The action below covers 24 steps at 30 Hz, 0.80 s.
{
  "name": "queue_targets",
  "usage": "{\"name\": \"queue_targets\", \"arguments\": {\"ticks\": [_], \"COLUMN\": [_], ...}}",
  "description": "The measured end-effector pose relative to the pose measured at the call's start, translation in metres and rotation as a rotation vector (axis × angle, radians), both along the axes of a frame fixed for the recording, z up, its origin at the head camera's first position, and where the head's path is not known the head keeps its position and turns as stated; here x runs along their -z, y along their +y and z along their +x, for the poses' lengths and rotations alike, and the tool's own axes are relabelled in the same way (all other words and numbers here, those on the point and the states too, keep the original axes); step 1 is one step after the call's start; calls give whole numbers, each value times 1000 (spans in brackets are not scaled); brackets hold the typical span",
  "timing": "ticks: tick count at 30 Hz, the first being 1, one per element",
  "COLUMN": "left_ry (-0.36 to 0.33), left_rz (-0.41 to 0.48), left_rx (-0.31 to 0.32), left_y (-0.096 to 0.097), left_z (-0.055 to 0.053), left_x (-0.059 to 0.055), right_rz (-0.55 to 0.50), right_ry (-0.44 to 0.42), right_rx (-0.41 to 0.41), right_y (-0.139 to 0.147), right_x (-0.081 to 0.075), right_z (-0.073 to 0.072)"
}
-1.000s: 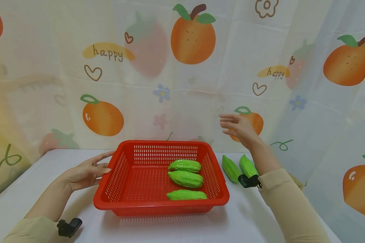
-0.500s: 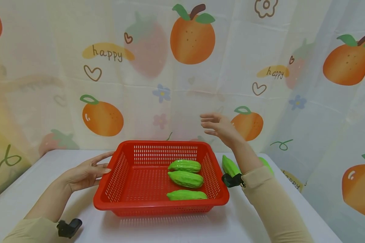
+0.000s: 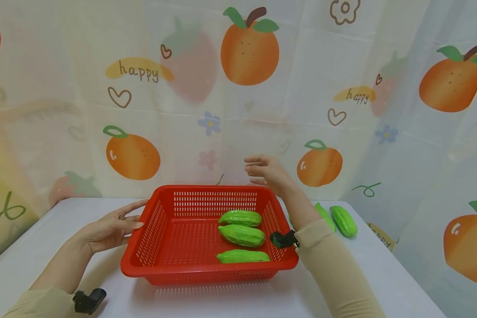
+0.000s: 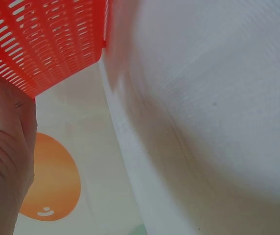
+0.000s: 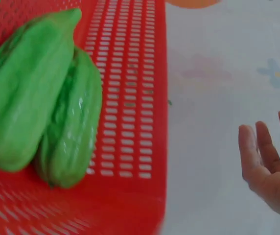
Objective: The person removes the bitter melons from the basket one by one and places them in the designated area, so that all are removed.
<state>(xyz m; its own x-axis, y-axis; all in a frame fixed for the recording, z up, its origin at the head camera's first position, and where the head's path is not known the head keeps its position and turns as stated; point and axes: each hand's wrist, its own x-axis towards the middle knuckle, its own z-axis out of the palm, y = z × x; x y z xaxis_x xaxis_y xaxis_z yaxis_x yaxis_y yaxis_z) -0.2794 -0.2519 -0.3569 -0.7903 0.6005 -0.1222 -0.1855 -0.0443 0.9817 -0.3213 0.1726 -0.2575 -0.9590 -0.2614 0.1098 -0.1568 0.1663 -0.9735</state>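
Note:
A red plastic basket with slotted walls stands on the white table. Three green ridged gourds, like bitter melons, lie on their sides at the basket's right; two of these gourds show large in the right wrist view. My left hand grips the basket's left rim, thumb on the edge and the other fingers along the outer wall. Above the back right corner hovers my right hand, its fingers loosely extended and nothing in them; in the right wrist view those fingers appear beyond the basket.
To the right of the basket, more green gourds lie on the white tablecloth, one mostly hidden behind my right forearm. A curtain printed with fruit hangs behind the table.
My right hand has swung left from over the table to the basket's back right corner, its forearm uncovering gourds on the right. The left hand and the basket stay put.

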Motion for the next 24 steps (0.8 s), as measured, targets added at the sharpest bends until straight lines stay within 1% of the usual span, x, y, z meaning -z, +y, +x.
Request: {"name": "queue_targets", "arguments": {"ticks": [4,11,14,18,21,24], "left_ry": [5,10,10,2,-1,-4], "left_rz": [-12,-48,-45,-7,16,25], "left_rx": [-19,-52,-45,-9,13,17], "left_y": [1,0,0,-1,-1,-1], "left_z": [1,1,0,-2,-3,-2], "left_x": [0,2,4,3,3,3], "right_rz": [2,52,64,114,160,199], "right_ry": [-40,-117,-164,-198,-193,-179], "right_rx": [24,62,61,52,28,3], "right_y": [-7,-15,-15,-13,-11,-8], "right_x": [6,20,26,31,34,39], "right_z": [-3,-9,-12,-13,-15,-17]}}
